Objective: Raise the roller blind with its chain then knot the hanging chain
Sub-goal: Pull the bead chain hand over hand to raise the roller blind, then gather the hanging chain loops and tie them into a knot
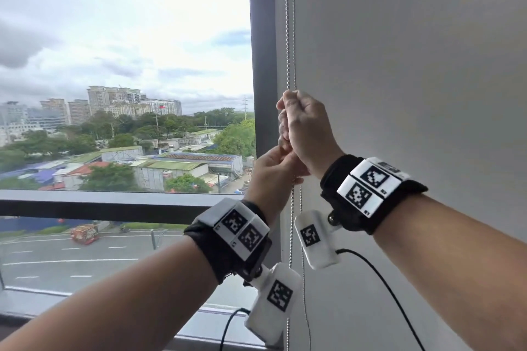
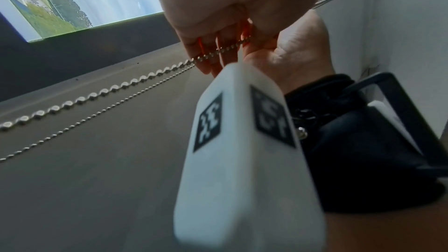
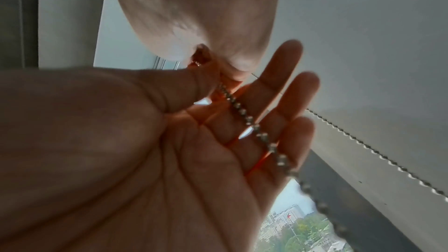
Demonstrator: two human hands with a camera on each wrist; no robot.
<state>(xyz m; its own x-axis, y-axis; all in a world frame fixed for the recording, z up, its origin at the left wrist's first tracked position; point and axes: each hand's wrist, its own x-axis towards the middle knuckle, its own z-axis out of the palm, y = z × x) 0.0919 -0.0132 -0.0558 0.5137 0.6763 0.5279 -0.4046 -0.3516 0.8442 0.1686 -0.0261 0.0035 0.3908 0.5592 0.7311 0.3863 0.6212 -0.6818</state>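
The right hand [image 1: 306, 128] is closed tight on the silver metal bead chain [image 1: 287, 23]. At seven o'clock, the left hand [image 1: 273, 177] pinches it, other fingers loose. Two strands hang between the dark grey window frame [image 1: 263, 51] and the grey roller blind [image 1: 413, 51].

A room high up in a tall building: the big window [image 1: 125, 71] shows roofs, trees and a road [image 1: 71, 259] far below.

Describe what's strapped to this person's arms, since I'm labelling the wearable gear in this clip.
Both forearms are bare, with no sleeves. Each wrist wears a black strap topped by white blocks printed with black square-pattern markers: left wrist band, right wrist band. Under each hangs a white boxy camera housing bearing a similar marker, with a thin black cable trailing off.
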